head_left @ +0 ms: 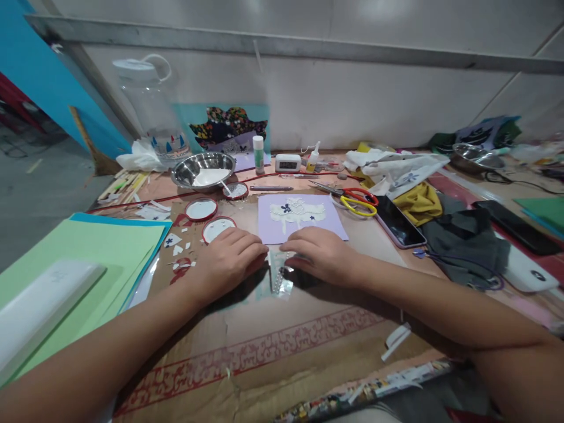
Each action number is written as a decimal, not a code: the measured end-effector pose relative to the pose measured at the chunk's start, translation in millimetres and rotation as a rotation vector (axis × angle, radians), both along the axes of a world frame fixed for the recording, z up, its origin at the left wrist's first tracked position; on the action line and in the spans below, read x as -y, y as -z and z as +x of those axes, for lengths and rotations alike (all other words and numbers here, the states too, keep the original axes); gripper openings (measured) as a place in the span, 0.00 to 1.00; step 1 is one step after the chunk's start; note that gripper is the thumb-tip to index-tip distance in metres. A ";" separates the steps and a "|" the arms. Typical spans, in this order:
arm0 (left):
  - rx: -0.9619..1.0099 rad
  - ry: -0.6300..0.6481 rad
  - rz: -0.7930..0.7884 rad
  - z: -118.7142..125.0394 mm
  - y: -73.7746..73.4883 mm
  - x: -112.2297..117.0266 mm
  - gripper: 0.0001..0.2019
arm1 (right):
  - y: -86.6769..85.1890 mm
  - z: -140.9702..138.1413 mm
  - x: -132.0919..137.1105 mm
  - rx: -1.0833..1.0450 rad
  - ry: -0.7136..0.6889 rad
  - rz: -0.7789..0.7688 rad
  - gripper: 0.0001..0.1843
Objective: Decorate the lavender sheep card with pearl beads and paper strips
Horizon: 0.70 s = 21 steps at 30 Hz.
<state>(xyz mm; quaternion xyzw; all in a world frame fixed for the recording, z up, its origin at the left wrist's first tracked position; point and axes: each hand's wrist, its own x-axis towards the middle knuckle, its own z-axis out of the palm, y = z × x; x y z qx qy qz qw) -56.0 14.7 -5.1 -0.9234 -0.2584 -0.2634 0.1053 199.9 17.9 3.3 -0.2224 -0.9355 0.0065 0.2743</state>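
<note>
Between my hands is a small clear plastic strip [281, 281] with rows of what look like tiny beads. The fingers of my left hand [231, 261] are pinched together at its left edge, where a narrow white edge shows. My right hand [319, 255] has its fingers curled over the strip's upper right side, thumb underneath in shadow. Just beyond my fingertips lies a lilac card [335, 226] bearing a white lacy cutout [297, 211] with dark blue flowers. Close to my left knuckles sits a round red-rimmed lid [219, 228] with small bits in it.
Scissors [352, 198] and a phone [399, 220] lie right of the card. A steel bowl [203, 170], glue stick [258, 155], small glue bottle [313, 158] and white digital clock [288, 163] stand behind. Green paper [118, 252] with a white case [48, 311] is at left; cloth [418, 202] at right.
</note>
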 end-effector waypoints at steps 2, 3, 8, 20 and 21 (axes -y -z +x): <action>-0.007 0.008 -0.005 4.9 -1.7 3.9 0.05 | -2.5 -2.3 6.9 0.036 -0.040 0.060 0.12; -0.015 0.013 -0.001 7.7 -2.9 5.9 0.05 | -3.3 -3.4 8.8 0.049 -0.050 0.090 0.12; -0.054 0.014 -0.017 22.1 -10.2 14.9 0.09 | -3.8 -4.9 7.6 0.048 -0.067 0.153 0.13; -0.185 0.056 -0.400 18.6 -1.7 3.8 0.17 | 9.5 22.9 -0.9 -0.289 0.021 -0.137 0.05; -0.188 0.045 -0.411 19.5 -2.6 5.7 0.18 | 11.2 23.5 -2.0 -0.233 0.004 -0.114 0.05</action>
